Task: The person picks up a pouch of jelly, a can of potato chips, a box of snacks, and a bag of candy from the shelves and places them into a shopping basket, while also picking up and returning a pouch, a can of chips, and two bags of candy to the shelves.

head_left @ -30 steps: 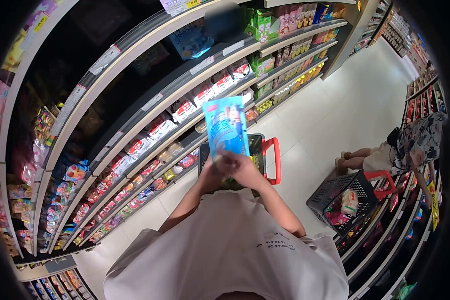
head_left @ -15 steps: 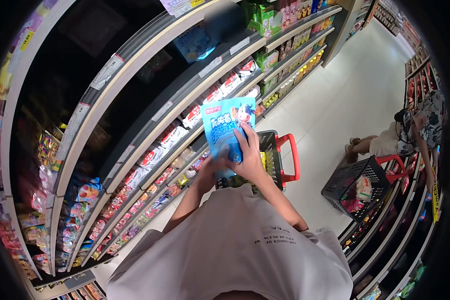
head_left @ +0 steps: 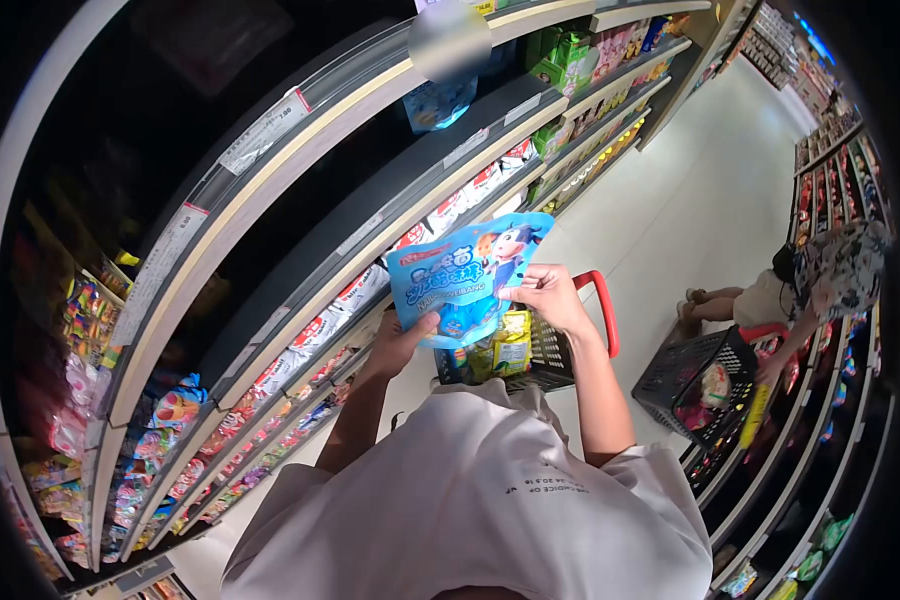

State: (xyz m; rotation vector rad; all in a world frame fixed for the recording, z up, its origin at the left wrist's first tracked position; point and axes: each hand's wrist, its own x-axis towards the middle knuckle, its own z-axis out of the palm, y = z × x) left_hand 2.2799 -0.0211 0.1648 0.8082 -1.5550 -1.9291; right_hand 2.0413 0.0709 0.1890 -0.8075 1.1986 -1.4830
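Observation:
A blue snack pouch with a cartoon cow on its front is held up before my chest, tilted a little. My left hand grips its lower left edge, thumb on the front. On the right edge, my right hand pinches the pouch between thumb and fingers. Below it stands a dark shopping basket with a red handle. Yellow packets lie inside, partly covered by the pouch.
Shelves of bagged sweets curve along my left. White-and-red packs line a shelf beside the pouch. Across the pale aisle floor, a person bends beside another black basket near the right shelves.
My right hand has moved from the pouch's front to its right edge. The pouch has tilted clockwise, and my left hand now holds its lower left. The other person's arm has reached lower.

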